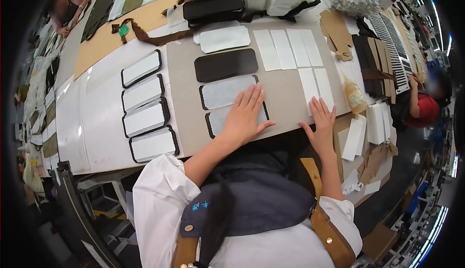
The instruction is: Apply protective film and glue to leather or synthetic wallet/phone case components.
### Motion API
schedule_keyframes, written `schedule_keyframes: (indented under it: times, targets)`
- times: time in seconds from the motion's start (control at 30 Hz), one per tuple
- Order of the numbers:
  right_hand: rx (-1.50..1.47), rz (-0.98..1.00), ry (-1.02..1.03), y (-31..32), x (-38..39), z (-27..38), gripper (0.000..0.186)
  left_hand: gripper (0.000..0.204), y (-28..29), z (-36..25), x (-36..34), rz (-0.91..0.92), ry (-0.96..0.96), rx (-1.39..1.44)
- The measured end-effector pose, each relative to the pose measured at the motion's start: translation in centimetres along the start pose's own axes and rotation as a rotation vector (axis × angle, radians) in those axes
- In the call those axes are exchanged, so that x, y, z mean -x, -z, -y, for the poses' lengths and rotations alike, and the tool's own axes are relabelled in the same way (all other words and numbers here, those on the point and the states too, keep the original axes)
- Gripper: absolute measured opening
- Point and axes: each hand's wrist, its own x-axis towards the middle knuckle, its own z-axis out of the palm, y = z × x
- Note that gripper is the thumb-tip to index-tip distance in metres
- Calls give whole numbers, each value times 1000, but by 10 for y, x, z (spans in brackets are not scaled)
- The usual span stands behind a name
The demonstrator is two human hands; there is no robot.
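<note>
My left hand point(246, 115) lies flat with fingers spread. It rests over two dark-edged rectangular pieces, an upper one point(223, 93) and a lower one point(218, 118), each faced with a pale grey-white panel. Part of both is hidden beneath the hand. My right hand point(320, 126) is open, its fingertips touching the lower end of the white rectangular strips point(324, 90) at the board's right. Neither hand grips anything. Beyond my left hand lie a bare dark brown rectangular piece point(226, 65) and a white panel point(224, 39).
Several dark-edged pieces topped with white point(145, 118) stand in a column at left. More white strips point(278, 50) lie at the back. A yellowish squeeze bottle point(355, 97) is at right, near stacked white strips point(377, 125). Dark stacks point(212, 10) stand behind. Two people work farther off.
</note>
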Motion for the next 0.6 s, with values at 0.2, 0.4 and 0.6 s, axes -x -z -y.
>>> schedule_keyframes:
  times: [0.2, 0.4, 0.6]
  targets:
    - [32, 34, 41, 8, -1, -7, 67, 96, 15, 31, 44, 8, 173, -34]
    - [109, 125, 138, 22, -13, -9, 65, 91, 32, 65, 72, -46, 340, -174]
    - [241, 111, 261, 24, -27, -12, 65, 81, 38, 77, 66, -181, 380, -194]
